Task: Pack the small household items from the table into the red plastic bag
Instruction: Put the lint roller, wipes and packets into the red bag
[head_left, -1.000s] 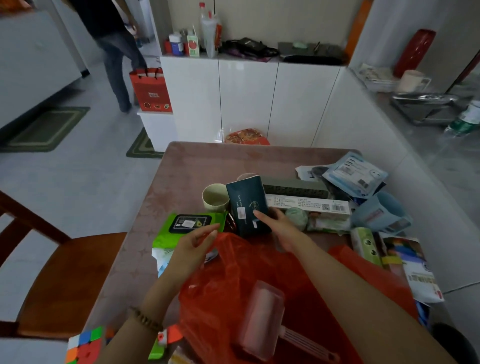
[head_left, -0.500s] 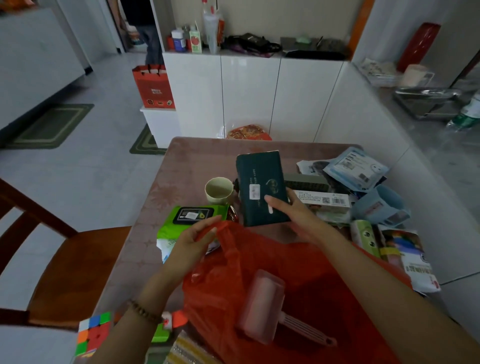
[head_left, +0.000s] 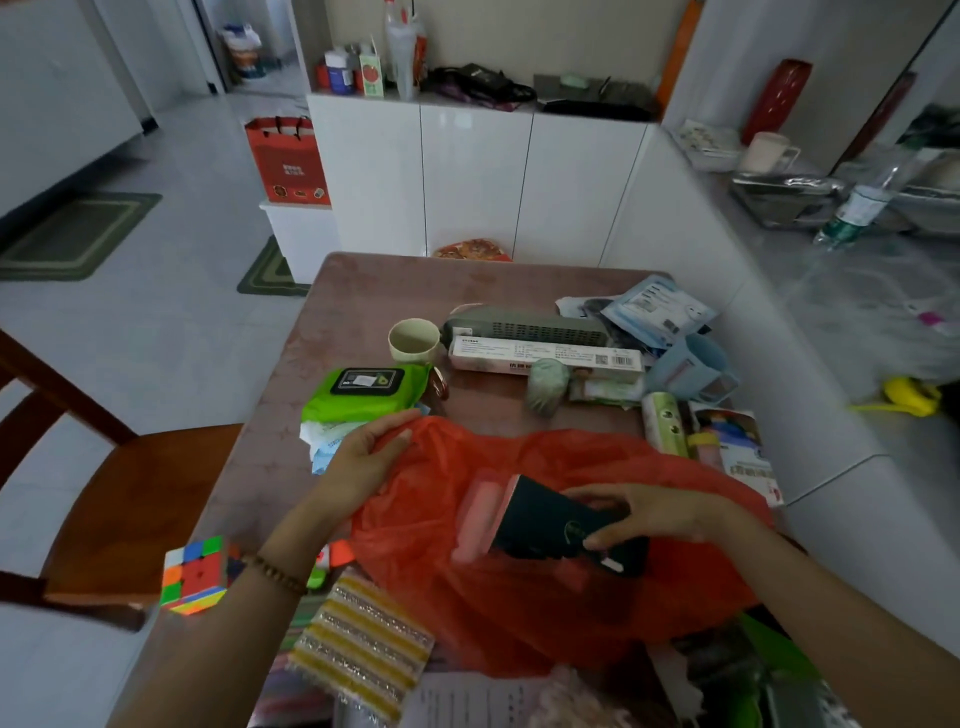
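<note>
The red plastic bag lies open on the near part of the brown table. My left hand grips the bag's left rim and holds it up. My right hand is shut on a dark green box, held low inside the bag's mouth. A pink lint roller lies in the bag just left of the box. Behind the bag on the table are a green wipes pack, a beige cup, a long white box and a grey-green ball.
A grey slotted device, blue packets, a blue cup and a green tube crowd the table's right side. A colour cube and striped scouring pads lie near me. A wooden chair stands at left; white cabinets beyond.
My right hand lifted the dark green box from the table's middle and brought it down toward me into the bag. My left hand kept holding the bag's rim.
</note>
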